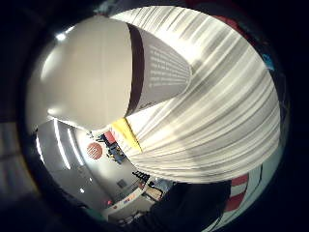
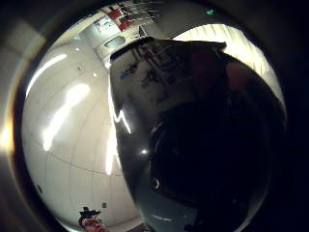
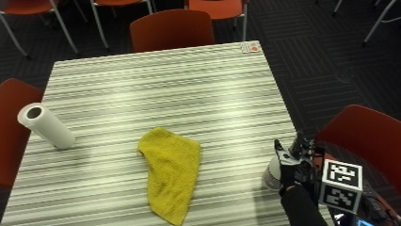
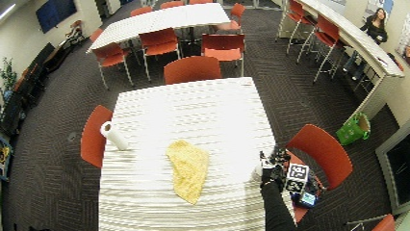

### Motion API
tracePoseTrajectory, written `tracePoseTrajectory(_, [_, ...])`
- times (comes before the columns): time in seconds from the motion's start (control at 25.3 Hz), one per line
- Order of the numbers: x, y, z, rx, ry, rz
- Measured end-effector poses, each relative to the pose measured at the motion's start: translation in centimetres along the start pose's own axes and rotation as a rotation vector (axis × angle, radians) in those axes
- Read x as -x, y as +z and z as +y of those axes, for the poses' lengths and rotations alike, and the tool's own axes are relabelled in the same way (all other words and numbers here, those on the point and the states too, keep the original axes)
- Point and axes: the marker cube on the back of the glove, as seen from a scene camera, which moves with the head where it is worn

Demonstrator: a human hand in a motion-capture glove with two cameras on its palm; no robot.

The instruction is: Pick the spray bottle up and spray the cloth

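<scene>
In the outside view a yellow cloth [image 3: 168,174] lies crumpled lengthwise on the striped table [image 3: 156,89], a little left of the middle near the front. At the table's right front edge my gloved right hand [image 3: 296,173] grips the white spray bottle [image 3: 272,178] upright, its trigger head pointing toward the cloth. I cannot tell whether the base touches the table. The little finger side palm view is filled by the white labelled bottle [image 1: 106,72], with the cloth [image 1: 126,133] small beyond it. A dark glossy surface [image 2: 193,145] crowds the thumb side palm view.
A paper towel roll [image 3: 45,126] stands at the table's left edge. A small card [image 3: 250,47] lies at the far right corner. Red chairs stand around the table, one [image 3: 363,134] right beside my hand.
</scene>
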Motion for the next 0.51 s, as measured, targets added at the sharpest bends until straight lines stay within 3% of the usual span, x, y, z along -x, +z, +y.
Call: tracePoseTrajectory(0.51, [1.0, 0.9, -0.3, 0.016, -0.067, -0.020])
